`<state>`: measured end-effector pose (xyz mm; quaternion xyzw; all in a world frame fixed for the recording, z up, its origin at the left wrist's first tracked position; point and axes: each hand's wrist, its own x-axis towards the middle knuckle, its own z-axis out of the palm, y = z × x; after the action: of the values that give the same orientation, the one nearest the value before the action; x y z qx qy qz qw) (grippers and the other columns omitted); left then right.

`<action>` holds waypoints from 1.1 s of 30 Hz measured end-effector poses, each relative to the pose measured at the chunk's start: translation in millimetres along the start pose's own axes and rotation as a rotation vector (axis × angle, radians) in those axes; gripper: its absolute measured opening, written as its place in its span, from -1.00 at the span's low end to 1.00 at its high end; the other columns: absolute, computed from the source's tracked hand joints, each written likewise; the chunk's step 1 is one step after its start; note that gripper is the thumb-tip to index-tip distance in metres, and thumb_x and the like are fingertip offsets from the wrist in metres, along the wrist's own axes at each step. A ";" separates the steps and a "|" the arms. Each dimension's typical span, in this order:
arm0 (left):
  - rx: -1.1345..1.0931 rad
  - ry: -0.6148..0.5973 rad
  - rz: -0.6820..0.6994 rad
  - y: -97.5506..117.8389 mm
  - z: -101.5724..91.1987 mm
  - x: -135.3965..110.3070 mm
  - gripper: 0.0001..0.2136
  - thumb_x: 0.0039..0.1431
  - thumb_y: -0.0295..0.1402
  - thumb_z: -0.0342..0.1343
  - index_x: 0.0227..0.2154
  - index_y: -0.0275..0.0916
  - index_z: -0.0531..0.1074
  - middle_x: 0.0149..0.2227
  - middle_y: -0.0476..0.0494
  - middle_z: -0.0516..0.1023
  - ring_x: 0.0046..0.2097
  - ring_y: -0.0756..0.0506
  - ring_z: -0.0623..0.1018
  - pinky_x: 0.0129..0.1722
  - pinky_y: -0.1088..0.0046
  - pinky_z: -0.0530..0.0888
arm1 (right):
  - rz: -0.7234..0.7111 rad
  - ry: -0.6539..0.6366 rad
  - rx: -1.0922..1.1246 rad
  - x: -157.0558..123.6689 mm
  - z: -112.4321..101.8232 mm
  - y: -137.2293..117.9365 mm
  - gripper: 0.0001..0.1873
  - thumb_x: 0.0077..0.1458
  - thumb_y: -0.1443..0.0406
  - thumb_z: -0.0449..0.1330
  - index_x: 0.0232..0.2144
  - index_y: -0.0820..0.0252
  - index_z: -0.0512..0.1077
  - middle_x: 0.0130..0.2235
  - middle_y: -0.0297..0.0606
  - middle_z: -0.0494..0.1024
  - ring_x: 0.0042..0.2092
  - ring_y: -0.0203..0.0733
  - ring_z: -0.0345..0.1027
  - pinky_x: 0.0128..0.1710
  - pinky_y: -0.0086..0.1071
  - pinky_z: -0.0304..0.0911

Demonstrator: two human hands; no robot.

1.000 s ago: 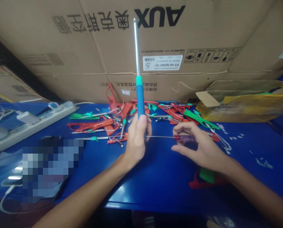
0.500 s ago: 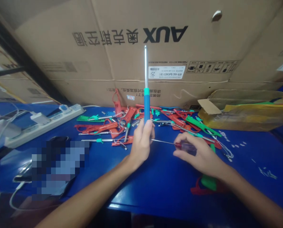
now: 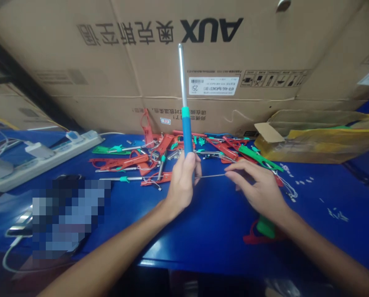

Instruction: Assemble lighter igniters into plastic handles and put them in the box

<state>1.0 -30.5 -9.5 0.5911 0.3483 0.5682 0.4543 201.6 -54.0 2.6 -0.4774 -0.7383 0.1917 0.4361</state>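
Observation:
My left hand (image 3: 180, 183) is wrapped round the lower end of a blue-handled rod (image 3: 187, 130), which stands nearly upright and leans slightly left. The rod has a shiny metal tube above a teal collar. In my right hand (image 3: 260, 185) is a screwdriver (image 3: 211, 176); its thin shaft points left and reaches the base of the blue handle by my left fingers. The fingers now cover the screwdriver's handle. Where the tip meets the blue handle is hidden from view.
Behind my hands lie red plastic pieces (image 3: 164, 146), green pieces (image 3: 260, 156) and metal tubes with white wires (image 3: 131, 179). At left are a power strip (image 3: 48, 159) and a pixelated, phone-like object (image 3: 71, 216). A taped box (image 3: 320, 146) stands right, before a large carton (image 3: 135, 74).
The right fingers have closed over the screwdriver's handle, which showed before. The rod's top leans further left. The whole view has shifted slightly.

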 end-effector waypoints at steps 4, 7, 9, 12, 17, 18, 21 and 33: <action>-0.028 0.014 -0.006 0.6 1.7 -0.7 -0.63 0.46 0.03 -0.17 -0.26 -0.16 0.28 -0.59 0.11 0.23 -0.57 0.01 0.24 -0.50 0.43 0.23 | 0.034 -0.051 0.244 -2.8 3.3 0.5 -0.74 0.21 0.19 0.30 -0.06 0.02 0.41 -0.04 -0.19 0.45 -0.25 -0.20 0.49 -0.38 -0.31 0.55; -0.038 0.009 -0.009 0.6 2.2 -0.6 -0.64 0.46 0.02 -0.16 -0.27 -0.15 0.28 -0.60 0.11 0.22 -0.57 0.01 0.24 -0.51 0.42 0.22 | -0.010 -0.039 0.274 -1.9 2.1 -0.7 -0.89 0.25 0.25 0.26 -0.19 0.04 0.40 -0.06 -0.21 0.41 -0.31 -0.26 0.47 -0.36 -0.31 0.56; -0.037 0.007 -0.015 0.1 2.0 0.0 -0.64 0.46 0.01 -0.15 -0.29 -0.15 0.28 -0.59 0.10 0.23 -0.57 0.01 0.25 -0.52 0.42 0.22 | -0.020 -0.028 0.236 -0.9 1.0 -1.9 -0.91 0.25 0.26 0.27 -0.25 0.07 0.41 -0.16 -0.26 0.44 -0.37 -0.29 0.46 -0.41 -0.34 0.51; -0.037 0.015 -0.022 -2.1 1.8 1.2 -0.64 0.47 0.01 -0.16 -0.29 -0.16 0.28 -0.60 0.10 0.22 -0.58 0.02 0.24 -0.52 0.42 0.22 | 0.005 -0.031 0.131 -0.4 -0.3 -3.4 -0.89 0.23 0.22 0.30 -0.25 0.09 0.46 -0.32 -0.33 0.49 -0.44 -0.29 0.45 -0.47 -0.38 0.42; -0.020 0.053 -0.020 -7.8 3.1 0.8 -0.62 0.46 0.03 -0.18 -0.28 -0.15 0.27 -0.59 0.11 0.22 -0.58 0.01 0.23 -0.50 0.42 0.23 | 0.082 -0.099 0.019 -2.5 -3.0 -5.3 -0.83 0.27 0.14 0.26 -0.25 0.10 0.46 -0.46 -0.38 0.53 -0.51 -0.29 0.43 -0.46 -0.38 0.39; -0.017 0.062 -0.021 -8.6 3.4 0.6 -0.62 0.46 0.03 -0.19 -0.28 -0.15 0.27 -0.59 0.11 0.22 -0.57 0.01 0.23 -0.50 0.42 0.23 | 0.081 -0.108 0.025 -3.0 -3.5 -5.5 -0.82 0.25 0.14 0.28 -0.20 0.10 0.46 -0.39 -0.35 0.56 -0.48 -0.27 0.46 -0.42 -0.36 0.43; -0.018 0.079 -0.020 -9.6 3.9 0.7 -0.61 0.47 0.03 -0.20 -0.27 -0.16 0.28 -0.59 0.10 0.23 -0.57 0.01 0.24 -0.50 0.43 0.23 | 0.036 -0.090 0.086 -4.7 -4.0 -6.6 -0.68 0.18 0.18 0.35 -0.04 0.04 0.42 -0.02 -0.19 0.56 -0.23 -0.17 0.55 -0.26 -0.28 0.53; -0.006 0.085 -0.007 -11.3 3.9 -0.2 -0.61 0.44 0.06 -0.15 -0.27 -0.17 0.29 -0.58 0.10 0.24 -0.57 0.03 0.24 -0.51 0.46 0.25 | 0.221 -0.149 0.107 -4.5 -3.0 -16.3 -0.73 0.24 0.07 0.26 -0.32 0.14 0.48 -0.57 -0.43 0.49 -0.63 -0.34 0.36 -0.61 -0.44 0.30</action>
<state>6.0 -27.3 -19.9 0.5638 0.3678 0.5923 0.4429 196.0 -66.0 13.5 -0.5164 -0.7004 0.3124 0.3810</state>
